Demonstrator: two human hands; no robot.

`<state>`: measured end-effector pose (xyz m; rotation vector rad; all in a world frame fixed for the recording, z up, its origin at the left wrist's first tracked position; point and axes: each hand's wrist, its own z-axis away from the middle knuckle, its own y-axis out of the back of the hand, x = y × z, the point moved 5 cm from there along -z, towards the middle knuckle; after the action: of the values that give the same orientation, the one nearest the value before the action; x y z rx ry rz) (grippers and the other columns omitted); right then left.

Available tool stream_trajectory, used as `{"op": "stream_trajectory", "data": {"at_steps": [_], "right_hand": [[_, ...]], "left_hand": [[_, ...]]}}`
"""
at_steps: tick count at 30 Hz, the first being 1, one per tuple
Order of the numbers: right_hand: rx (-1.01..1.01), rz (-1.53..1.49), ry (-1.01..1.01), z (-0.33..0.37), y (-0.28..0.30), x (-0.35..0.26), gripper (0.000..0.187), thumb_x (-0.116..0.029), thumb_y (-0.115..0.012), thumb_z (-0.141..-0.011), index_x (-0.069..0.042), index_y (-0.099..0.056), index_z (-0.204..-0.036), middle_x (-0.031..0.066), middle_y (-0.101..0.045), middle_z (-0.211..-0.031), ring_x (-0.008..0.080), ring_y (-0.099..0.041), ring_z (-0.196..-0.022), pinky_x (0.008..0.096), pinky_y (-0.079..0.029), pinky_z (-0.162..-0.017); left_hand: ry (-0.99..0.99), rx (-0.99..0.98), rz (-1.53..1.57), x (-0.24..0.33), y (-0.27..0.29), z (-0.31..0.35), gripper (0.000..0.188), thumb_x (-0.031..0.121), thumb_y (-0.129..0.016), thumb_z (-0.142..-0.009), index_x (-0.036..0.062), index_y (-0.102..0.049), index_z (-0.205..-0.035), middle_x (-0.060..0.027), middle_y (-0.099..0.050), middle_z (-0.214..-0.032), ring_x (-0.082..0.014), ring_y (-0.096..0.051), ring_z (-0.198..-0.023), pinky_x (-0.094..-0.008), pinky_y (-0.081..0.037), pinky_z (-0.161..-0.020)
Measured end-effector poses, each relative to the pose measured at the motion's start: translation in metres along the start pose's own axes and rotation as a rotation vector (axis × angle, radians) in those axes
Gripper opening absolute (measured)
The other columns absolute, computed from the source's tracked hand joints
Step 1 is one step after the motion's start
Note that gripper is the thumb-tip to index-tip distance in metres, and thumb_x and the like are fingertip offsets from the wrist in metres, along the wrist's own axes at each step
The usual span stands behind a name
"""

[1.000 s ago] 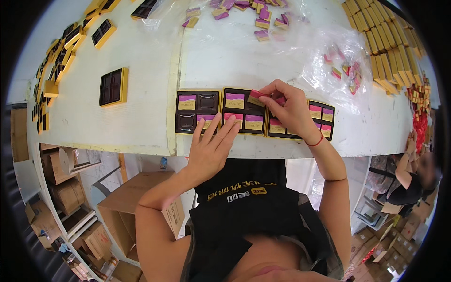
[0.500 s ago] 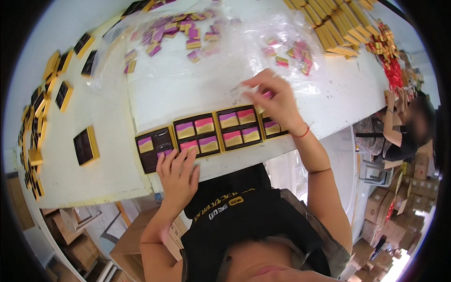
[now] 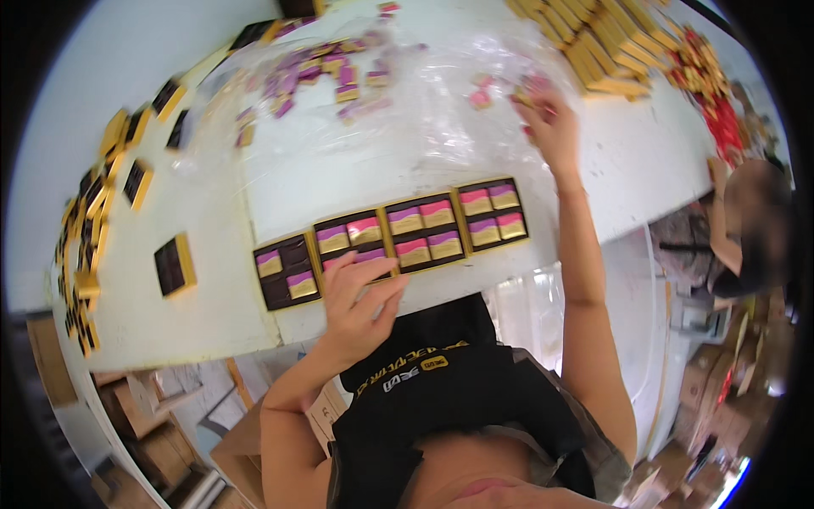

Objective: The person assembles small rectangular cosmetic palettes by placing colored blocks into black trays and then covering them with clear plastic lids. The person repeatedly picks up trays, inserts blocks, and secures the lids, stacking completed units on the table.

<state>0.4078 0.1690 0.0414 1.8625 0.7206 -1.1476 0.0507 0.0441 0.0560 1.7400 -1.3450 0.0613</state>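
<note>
Up on the white bench [image 3: 203,322], a sheet of clear plastic [image 3: 398,127] lies crumpled across the far middle, with pink, purple and gold wrapped sweets [image 3: 314,72] scattered on it. Stacks of gold boxes [image 3: 593,42] sit at the far right, with a heap of red packets [image 3: 712,93] beyond them, and empty dark trays with gold rims [image 3: 136,182] trail down the left edge; one single tray [image 3: 174,265] lies apart, near the front. Another person [image 3: 746,229] sits at the right end of the bench. Four trays stand in a row touching one another along the front edge. The leftmost tray [image 3: 287,270] holds two sweets in opposite corners, its other two pockets bare and dark. The second tray [image 3: 352,242] shows two sweets in its far pockets; its near pockets are partly covered by the left hand [image 3: 356,310], which lies flat with fingers spread, clamped on nothing. The third tray [image 3: 424,233] and the fourth tray [image 3: 493,212] are each full with four sweets. The right hand [image 3: 551,123] reaches far out over the plastic among loose sweets [image 3: 483,95]; motion blur hides whether its fingers pinch one.
</note>
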Motion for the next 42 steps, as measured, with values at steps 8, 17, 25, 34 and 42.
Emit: {"op": "stream_trajectory", "data": {"at_steps": [8,17,25,34,42], "right_hand": [[-0.823,-0.711,-0.132,0.183,-0.109,-0.106,0.015,0.006,-0.069,-0.086,-0.003,-0.066,-0.097,0.0024,-0.061,-0.095,0.0029,-0.053,-0.067,0.0184,-0.041,-0.055],[-0.584,-1.064,-0.767,0.163,-0.157,-0.097,0.035,-0.021,-0.045,-0.102,0.001,-0.053,-0.129,0.0097,-0.056,-0.125,0.0139,-0.056,-0.107,0.0256,-0.047,-0.085],[-0.892,-0.843,-0.526,0.18,-0.202,-0.122,0.041,0.006,-0.052,-0.091,0.003,-0.05,-0.133,0.0112,-0.057,-0.125,0.0208,-0.06,-0.117,0.0298,-0.048,-0.099],[-0.927,-0.328,-0.044,0.176,-0.215,-0.128,0.018,-0.001,-0.06,-0.093,-0.002,-0.062,-0.11,0.0069,-0.067,-0.105,0.0125,-0.065,-0.091,0.025,-0.052,-0.072],[-0.785,-0.041,0.424,0.189,-0.241,-0.131,0.013,0.0,-0.067,-0.088,-0.005,-0.067,-0.1,0.0077,-0.062,-0.09,0.0211,-0.063,-0.077,0.0322,-0.051,-0.071]], "left_hand": [[0.343,0.311,0.552,-0.002,-0.011,0.017,0.039,0.004,-0.069,-0.089,-0.0004,-0.054,-0.124,-0.0131,-0.065,-0.113,-0.0196,-0.063,-0.101,-0.0351,-0.051,-0.087],[0.797,0.251,0.362,-0.101,0.1,0.071,0.026,0.001,-0.061,-0.093,0.0,-0.06,-0.119,-0.0048,-0.064,-0.091,-0.0102,-0.059,-0.08,-0.0239,-0.047,-0.072],[0.598,-0.049,0.139,-0.108,0.114,0.057,0.029,-0.001,-0.06,-0.09,0.0086,-0.071,-0.115,-0.0069,-0.061,-0.09,-0.0156,-0.057,-0.078,-0.0259,-0.045,-0.067],[0.417,0.116,-0.28,-0.088,0.104,0.075,0.031,-0.001,-0.069,-0.082,0.0075,-0.071,-0.111,-0.0073,-0.065,-0.111,-0.0222,-0.061,-0.088,-0.0332,-0.049,-0.076],[0.402,0.139,-0.412,-0.075,0.081,0.104,0.052,0.016,-0.077,-0.078,0.0104,-0.064,-0.128,-0.0096,-0.059,-0.131,-0.0316,-0.054,-0.115,-0.039,-0.045,-0.096]]}}
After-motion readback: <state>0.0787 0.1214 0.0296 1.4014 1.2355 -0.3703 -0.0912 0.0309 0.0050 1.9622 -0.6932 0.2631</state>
